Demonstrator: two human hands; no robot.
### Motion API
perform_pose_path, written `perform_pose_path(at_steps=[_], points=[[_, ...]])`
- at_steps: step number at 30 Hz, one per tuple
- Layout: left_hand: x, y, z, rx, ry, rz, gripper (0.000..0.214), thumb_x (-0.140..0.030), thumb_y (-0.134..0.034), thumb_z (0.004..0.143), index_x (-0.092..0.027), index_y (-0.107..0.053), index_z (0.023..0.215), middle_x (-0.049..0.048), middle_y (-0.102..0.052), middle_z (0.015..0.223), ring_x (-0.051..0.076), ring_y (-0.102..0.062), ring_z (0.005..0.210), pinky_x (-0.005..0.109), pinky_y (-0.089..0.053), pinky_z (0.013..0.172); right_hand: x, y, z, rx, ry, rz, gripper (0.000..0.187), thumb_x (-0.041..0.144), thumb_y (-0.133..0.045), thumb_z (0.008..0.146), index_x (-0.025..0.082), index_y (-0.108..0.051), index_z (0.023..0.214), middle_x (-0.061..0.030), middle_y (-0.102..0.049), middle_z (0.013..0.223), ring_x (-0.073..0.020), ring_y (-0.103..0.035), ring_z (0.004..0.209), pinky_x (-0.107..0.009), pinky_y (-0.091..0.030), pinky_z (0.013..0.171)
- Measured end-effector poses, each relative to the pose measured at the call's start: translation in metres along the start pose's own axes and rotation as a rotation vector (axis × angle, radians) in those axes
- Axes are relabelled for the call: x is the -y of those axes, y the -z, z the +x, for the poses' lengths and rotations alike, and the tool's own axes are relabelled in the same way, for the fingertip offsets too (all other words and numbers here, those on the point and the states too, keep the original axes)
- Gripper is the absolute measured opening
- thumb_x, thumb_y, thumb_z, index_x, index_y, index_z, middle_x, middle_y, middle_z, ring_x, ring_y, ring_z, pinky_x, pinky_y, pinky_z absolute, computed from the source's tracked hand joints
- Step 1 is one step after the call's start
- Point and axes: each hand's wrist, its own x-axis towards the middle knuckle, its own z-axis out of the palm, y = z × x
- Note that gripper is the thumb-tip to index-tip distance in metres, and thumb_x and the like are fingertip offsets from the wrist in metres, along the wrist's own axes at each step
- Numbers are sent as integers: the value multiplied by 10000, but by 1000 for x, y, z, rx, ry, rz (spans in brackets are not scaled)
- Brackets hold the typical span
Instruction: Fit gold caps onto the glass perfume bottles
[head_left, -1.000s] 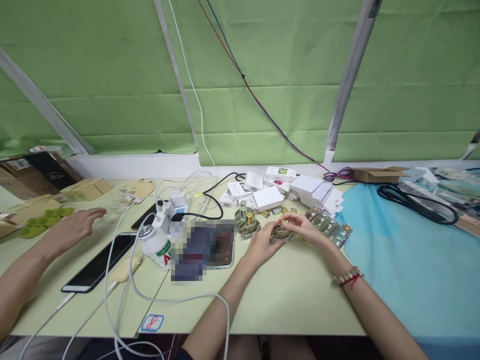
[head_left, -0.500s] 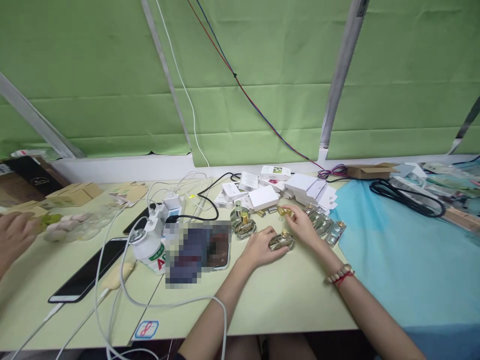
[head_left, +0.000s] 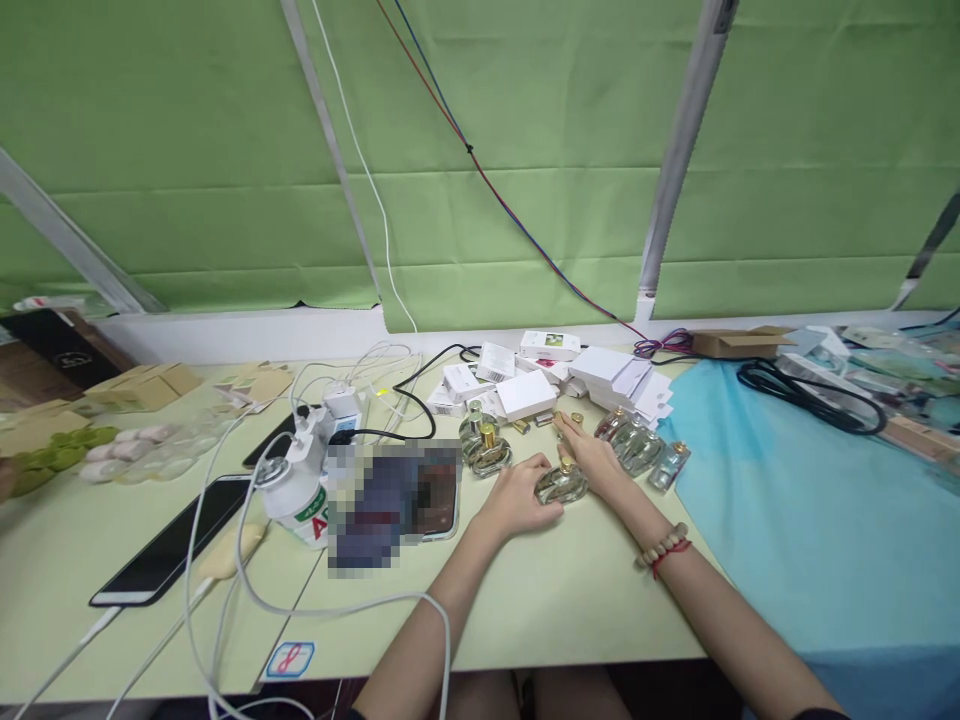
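a: where's the glass bottle [head_left: 561, 488]?
b: on the desk [head_left: 570, 600], about midway between the near and far edges, near the blue cloth [head_left: 787, 520]. the left hand [head_left: 517, 497] is curled round its left side, thumb and fingers gripping it.
a: and the right hand [head_left: 592, 455]?
b: stretched out flat, holding nothing i can see, fingertips by the loose gold caps [head_left: 568, 419] toward the far edge.
a: how far along does it look?
b: early, i'd judge. two capped bottles [head_left: 486, 446] stand to the left, and a row of bottles [head_left: 641, 445] lies to the right, seemingly uncapped. white boxes [head_left: 555, 375] sit behind.
a: which way does it point?
b: gold neck up, tipped slightly toward the far edge. its broad body runs along the near edge.
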Motion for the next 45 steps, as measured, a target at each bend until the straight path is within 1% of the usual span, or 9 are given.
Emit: perform_pose_path(at_steps=[4,15,21,28,31,34,39,42,45], points=[[0,0,-1,-3,19,-7,214,-287,-539,641,-177,-551,824,-11,-574,880,126,-528,699,247,-347,624,0,1,-2,-45,21,33,418,263,-390,917,230,-422,1332,-61,-491,1299,-180,-605,982,-271,-505,726],[2,-5,0,-41,5,-2,251,-366,-547,714,-162,-583,855,33,-594,903,169,-564,798,277,-400,703,-5,-1,-3,-46,174,220,297,310,-409,931,257,-577,1170,-41,-553,1186,-160,-608,939,-241,-470,688],[4,-7,-2,-38,-126,-61,226,-373,-544,730,-150,-563,700,37,-609,773,151,-545,702,268,-401,651,-2,-5,-1,-207,383,405,310,361,-510,887,241,-594,1160,-72,-565,1158,-201,-511,1067,-363,-403,916],[0,-12,-4,-4,-275,-49,191,-344,-561,657,-154,-562,650,39,-634,721,162,-569,674,264,-393,619,10,-12,-2,-10,522,386,403,319,-472,903,310,-474,1306,-52,-421,1377,-224,-378,1227,-435,-311,984],[0,-12,-3,-30,-307,-34,199,-356,-546,663,-159,-571,677,28,-627,699,154,-553,637,268,-364,582,11,-15,1,-16,552,385,330,271,-512,873,265,-581,1195,-63,-489,1312,-221,-404,1208,-410,-319,965],[0,-12,-2,-71,-323,-8,203,-367,-543,657,-165,-534,639,21,-613,678,146,-537,625,272,-346,566,11,-17,4,-74,548,349,163,213,-589,817,216,-675,956,-66,-586,1160,-213,-481,1108,-376,-344,898],[-1,-12,-2,-83,-314,4,206,-367,-524,658,-168,-489,619,21,-591,654,139,-526,621,270,-356,574,13,-17,3,-143,470,384,34,161,-622,774,154,-620,741,-38,-635,830,-169,-553,834,-328,-369,756],[-1,-11,-3,-107,-290,27,176,-344,-517,656,-169,-508,650,20,-603,664,146,-529,623,271,-357,571,15,-15,2,-195,376,616,109,239,-641,766,149,-607,816,-37,-623,792,-155,-555,754,-316,-410,744],[-1,-9,-3,-103,-220,73,179,-321,-506,650,-169,-562,726,30,-613,700,156,-538,621,274,-354,557,13,-11,4,-290,239,974,340,368,-605,791,157,-578,1057,-68,-604,913,-157,-563,793,-310,-453,749]])
